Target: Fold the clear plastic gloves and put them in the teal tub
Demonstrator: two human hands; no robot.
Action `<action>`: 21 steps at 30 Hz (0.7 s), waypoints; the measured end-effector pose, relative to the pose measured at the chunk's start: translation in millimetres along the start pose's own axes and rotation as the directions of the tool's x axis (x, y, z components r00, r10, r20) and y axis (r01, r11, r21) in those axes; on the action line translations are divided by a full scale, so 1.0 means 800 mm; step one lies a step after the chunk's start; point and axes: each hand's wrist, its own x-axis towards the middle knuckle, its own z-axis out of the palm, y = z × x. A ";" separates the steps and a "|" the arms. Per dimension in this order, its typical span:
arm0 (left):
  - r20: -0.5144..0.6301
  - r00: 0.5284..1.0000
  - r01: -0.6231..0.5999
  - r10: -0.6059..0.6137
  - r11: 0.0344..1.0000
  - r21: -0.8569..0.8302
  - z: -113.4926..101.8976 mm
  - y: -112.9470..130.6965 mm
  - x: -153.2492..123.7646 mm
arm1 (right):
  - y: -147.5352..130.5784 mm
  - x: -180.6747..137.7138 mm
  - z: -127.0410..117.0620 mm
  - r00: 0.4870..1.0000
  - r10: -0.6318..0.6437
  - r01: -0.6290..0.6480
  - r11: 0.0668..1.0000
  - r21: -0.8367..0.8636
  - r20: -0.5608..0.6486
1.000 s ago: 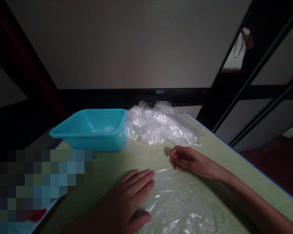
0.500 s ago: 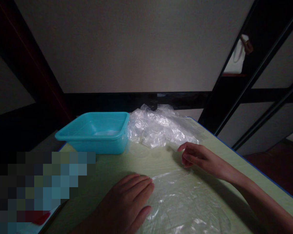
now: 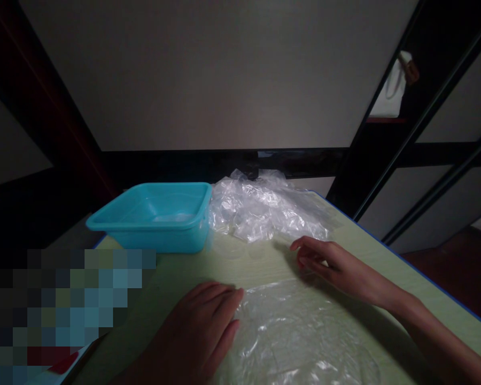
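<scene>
A clear plastic bag (image 3: 300,331) lies flat and wrinkled on the table in front of me. My left hand (image 3: 202,326) rests at its left edge, palm down, with the fingers extended and the thumb a little apart. Above the bag's far right corner hovers my right hand (image 3: 328,264), its fingers loosely bent and a gap between thumb and index finger. Nothing shows in that hand. Beyond it, a heap of crumpled clear plastic bags (image 3: 260,208) covers the back of the table.
A turquoise plastic basin (image 3: 160,238) stands at the back left, beside the heap. The pale green table (image 3: 240,267) has a blue edge on the right. A pixelated patch hides the lower left. Behind are cabinet panels (image 3: 224,75) and a white bag (image 3: 388,96) on a shelf.
My left hand has drawn slightly left and its fingers have bent a little. My right hand has stayed nearly in place, the gap at its thumb now showing more.
</scene>
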 end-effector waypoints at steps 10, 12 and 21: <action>-0.016 0.999 0.038 -0.039 0.999 -0.029 0.002 0.002 0.002 | 0.022 -0.002 -0.002 0.998 0.002 0.010 0.979 -0.204 0.057; -0.026 0.999 0.035 -0.036 0.999 -0.029 0.002 0.001 0.001 | 0.019 -0.002 -0.004 0.998 0.001 0.013 0.975 -0.221 0.062; -0.074 0.997 0.009 -0.009 1.000 0.005 0.002 0.001 0.001 | 0.030 0.002 -0.012 0.995 0.008 -0.041 0.936 -0.349 -0.096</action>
